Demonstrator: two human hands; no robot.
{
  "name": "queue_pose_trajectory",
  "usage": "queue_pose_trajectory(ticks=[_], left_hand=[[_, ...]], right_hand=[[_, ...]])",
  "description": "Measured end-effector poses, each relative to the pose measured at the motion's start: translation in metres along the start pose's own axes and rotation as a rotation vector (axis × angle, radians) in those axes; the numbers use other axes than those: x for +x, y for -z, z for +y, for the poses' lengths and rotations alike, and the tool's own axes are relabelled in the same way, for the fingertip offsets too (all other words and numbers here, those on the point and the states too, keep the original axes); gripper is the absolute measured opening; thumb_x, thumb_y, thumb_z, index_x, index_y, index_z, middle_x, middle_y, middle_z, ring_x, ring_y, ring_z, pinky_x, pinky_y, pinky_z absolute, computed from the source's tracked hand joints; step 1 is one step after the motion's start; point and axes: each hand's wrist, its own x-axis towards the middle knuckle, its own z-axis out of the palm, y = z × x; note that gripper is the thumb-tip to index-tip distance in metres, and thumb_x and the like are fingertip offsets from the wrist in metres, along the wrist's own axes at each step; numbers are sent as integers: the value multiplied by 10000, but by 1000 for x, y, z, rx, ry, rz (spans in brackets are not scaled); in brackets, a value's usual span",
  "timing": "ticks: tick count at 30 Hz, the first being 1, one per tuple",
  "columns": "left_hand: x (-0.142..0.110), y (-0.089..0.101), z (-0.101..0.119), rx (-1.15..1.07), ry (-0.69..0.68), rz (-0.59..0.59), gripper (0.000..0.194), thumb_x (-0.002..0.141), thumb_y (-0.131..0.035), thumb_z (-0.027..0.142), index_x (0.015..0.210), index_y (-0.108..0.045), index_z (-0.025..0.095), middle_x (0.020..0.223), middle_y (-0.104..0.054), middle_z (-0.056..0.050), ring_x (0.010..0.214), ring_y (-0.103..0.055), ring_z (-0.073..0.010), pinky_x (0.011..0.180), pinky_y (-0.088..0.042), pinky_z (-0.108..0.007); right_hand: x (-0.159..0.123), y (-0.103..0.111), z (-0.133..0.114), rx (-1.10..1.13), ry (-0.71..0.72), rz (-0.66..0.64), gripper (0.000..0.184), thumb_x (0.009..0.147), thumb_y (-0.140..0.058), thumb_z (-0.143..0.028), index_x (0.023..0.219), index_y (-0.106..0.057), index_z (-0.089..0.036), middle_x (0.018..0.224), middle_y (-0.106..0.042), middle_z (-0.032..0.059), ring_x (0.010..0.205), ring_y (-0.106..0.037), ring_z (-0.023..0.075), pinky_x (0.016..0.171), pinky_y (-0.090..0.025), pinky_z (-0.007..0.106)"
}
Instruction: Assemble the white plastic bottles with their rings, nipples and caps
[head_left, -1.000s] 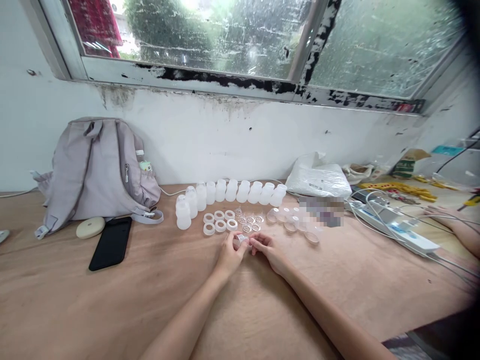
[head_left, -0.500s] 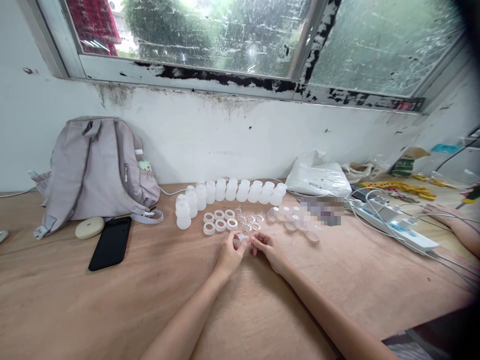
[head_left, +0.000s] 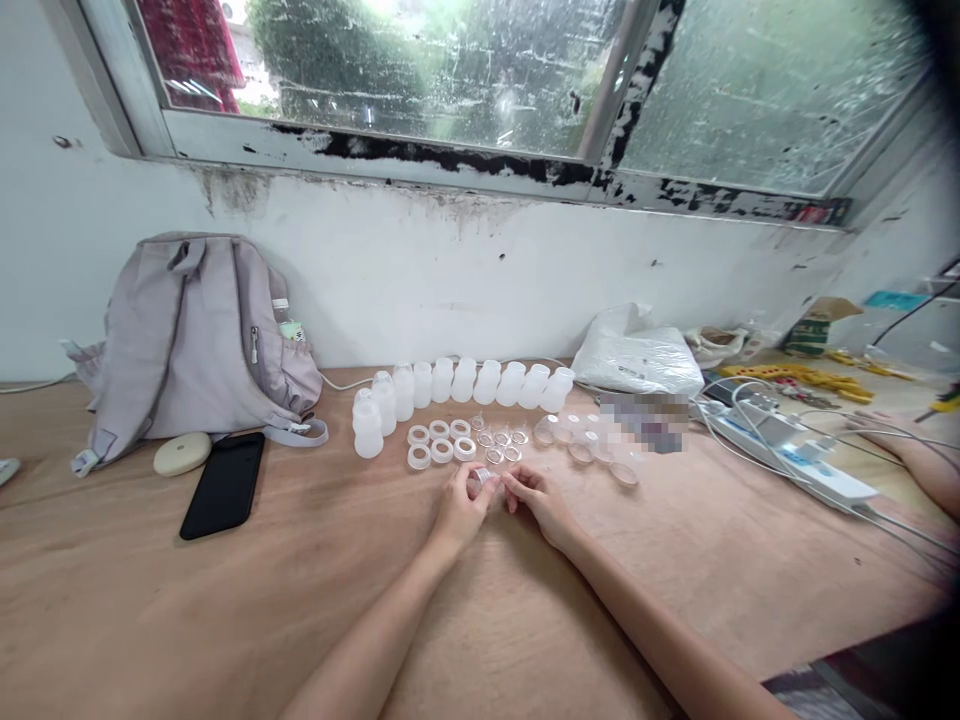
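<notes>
Between the fingers of my left hand is a translucent ribbed bottle collar, tilted on its side. My right hand is closed in a pinch right beside it, at what looks like the tip of a clear nipple; the fingers hide most of it. Just beyond my hands lie several clear bottle nipples. To their left, white bottle collars stand in two rows. Clear domed caps are spread to the right. Behind them all, frosted baby bottles form a curved row, the leftmost ones topped.
A grey backpack, a black phone and a cream round case are at left. A white plastic bag rests by the wall. Power strips with cables lie at right, near another person's hand.
The view shifts very slightly. Both hands stay in nearly the same place around the collar, with only a small movement of the fingers.
</notes>
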Motion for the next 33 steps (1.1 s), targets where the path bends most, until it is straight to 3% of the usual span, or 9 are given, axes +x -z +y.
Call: queue_pose_trajectory(ticks=[7,17,21,29,31,33], left_hand=[[-3,-1,3,-2,-19,-12,305,740,-522,371,972,-548,175,702,-603,-19,599,-552,-133,582,-449,-248],[-6,1,3,-16,-119,-75,311,744,-533,281,1035,-486,182,928,-546,-43,691,-557,-107,614,-460,-211],[-11,0,6,220,-260,-33,304,730,-551,220,1031,-515,197,1011,-484,-65,767,-547,-126,680,-471,-244],[-28,-14,14,849,-813,-157,356,800,-383,79,1093,-506,241,1049,-496,-79,978,-493,-165,816,-458,-300],[-26,-20,16,893,-827,-140,352,811,-409,136,1146,-458,233,1094,-494,-87,1009,-489,-177,839,-451,-322],[-19,-23,20,878,-728,-65,382,821,-421,212,1201,-388,216,1151,-480,-102,1009,-504,-185,845,-448,-338]], right_hand=[[1,0,4,-15,-18,-37,323,768,-474,-475,614,-460,-192,474,-459,-38,430,-416,101,487,-336,243],[4,2,6,132,20,-158,296,779,-470,-459,677,-438,-183,563,-455,-51,402,-412,69,421,-313,213],[7,13,13,153,25,-233,284,774,-477,-450,695,-452,-179,566,-461,-52,377,-410,62,387,-305,203],[0,52,14,5,91,-387,262,768,-493,-433,702,-493,-180,490,-467,-57,375,-410,70,392,-281,198],[-1,59,14,64,77,-364,275,773,-478,-447,696,-474,-183,527,-480,-52,376,-417,67,394,-296,201],[0,63,14,128,58,-297,306,776,-457,-468,659,-443,-186,540,-476,-52,370,-421,66,387,-303,202]])
